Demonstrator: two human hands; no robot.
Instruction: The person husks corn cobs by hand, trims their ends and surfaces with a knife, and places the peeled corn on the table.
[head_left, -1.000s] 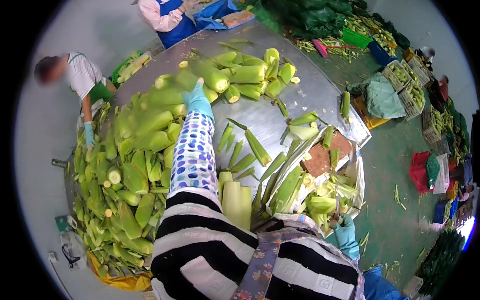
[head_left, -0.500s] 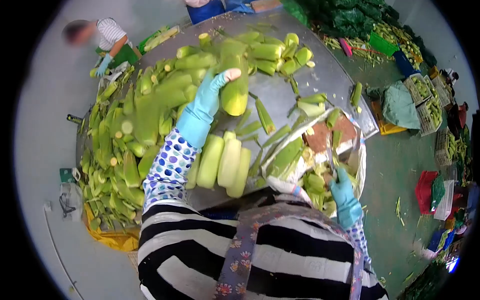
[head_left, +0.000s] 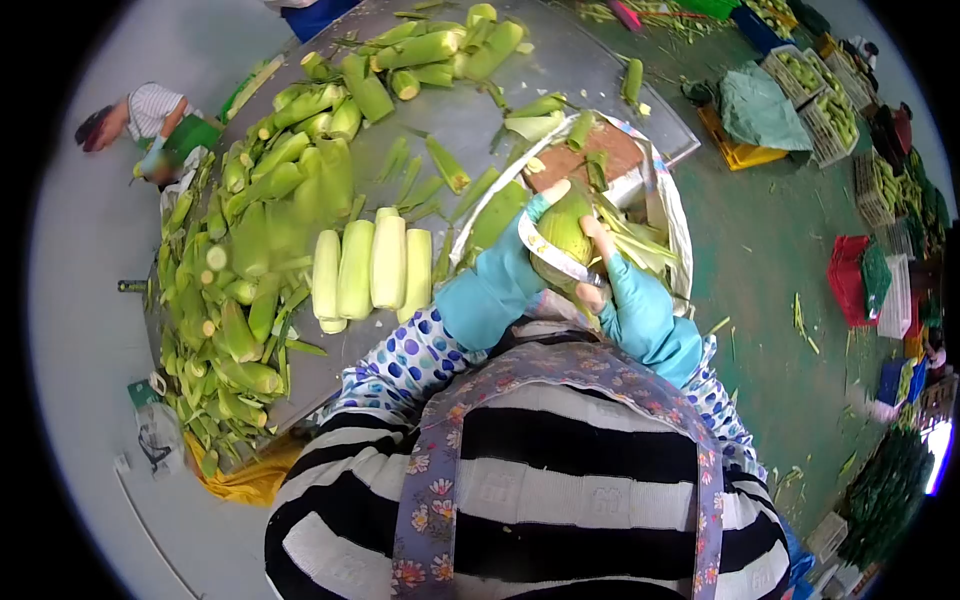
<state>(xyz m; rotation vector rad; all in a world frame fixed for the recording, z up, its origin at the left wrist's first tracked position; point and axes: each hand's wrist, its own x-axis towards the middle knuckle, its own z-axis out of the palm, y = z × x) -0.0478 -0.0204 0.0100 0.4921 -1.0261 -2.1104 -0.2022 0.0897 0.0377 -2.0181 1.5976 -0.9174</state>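
Observation:
My left hand (head_left: 520,245), in a blue glove with bare fingertips, grips a green-husked ear of corn (head_left: 566,228) over the white sack. Against its near side lies the curved, shiny blade of a knife (head_left: 560,262). My right hand (head_left: 625,290), gloved alike, is closed around the knife's dark handle end, its thumb pressing on the husk. The ear's far end points away from me. Left of my hands, several trimmed pale ears (head_left: 388,262) lie side by side on the metal table (head_left: 590,75).
Unpeeled ears (head_left: 255,240) heap along the table's left side, with more (head_left: 430,50) at the far end. The open white sack (head_left: 682,235) holds husk scraps and a brown block (head_left: 600,158). Crates (head_left: 825,125) stand right on the green floor. Another person (head_left: 155,115) works at far left.
My left hand has brought the ear from over the table to above the sack. My right hand has risen with the knife and met it there. The view has shifted.

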